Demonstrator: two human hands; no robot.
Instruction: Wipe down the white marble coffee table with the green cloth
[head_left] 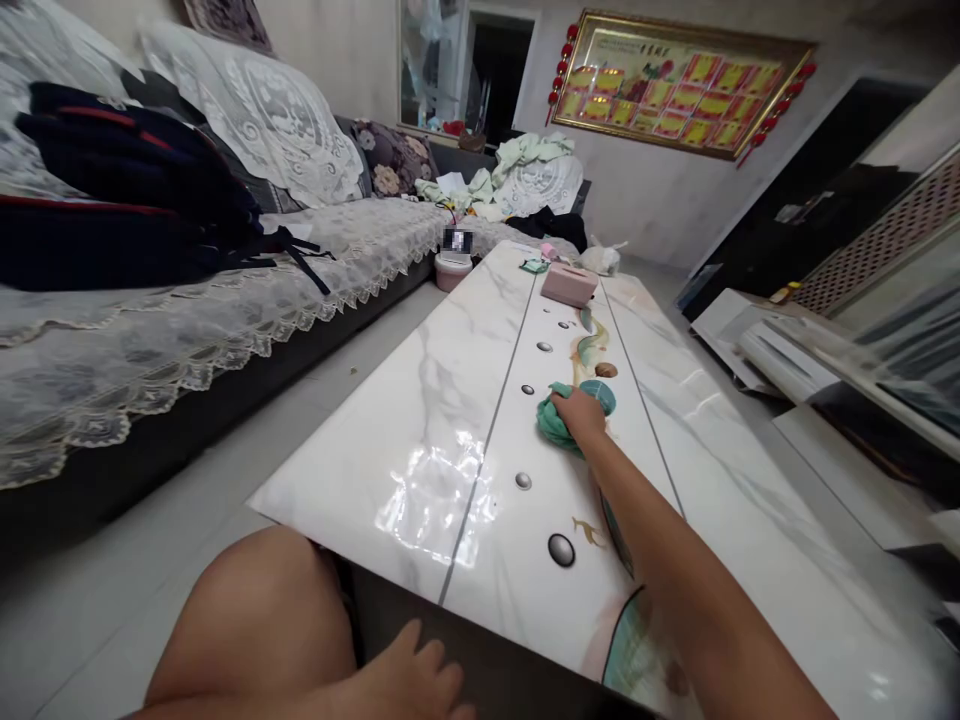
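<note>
My right hand is closed on a bunched green cloth and presses it against the white marble-patterned table. The arm reaches forward from the lower right, and part of the cloth is hidden beneath the fingers. Printed on the tabletop around the cloth are dark and silvery oval dots and a teal and gold design. My left hand hangs in front of the table's near edge beside my bent knee, its fingers a little apart and holding nothing.
Toward the table's far end stand a pink tissue box, a small green packet and a plastic bag. A lace-covered sofa with dark backpacks runs along the left. A pink bin stands between sofa and table.
</note>
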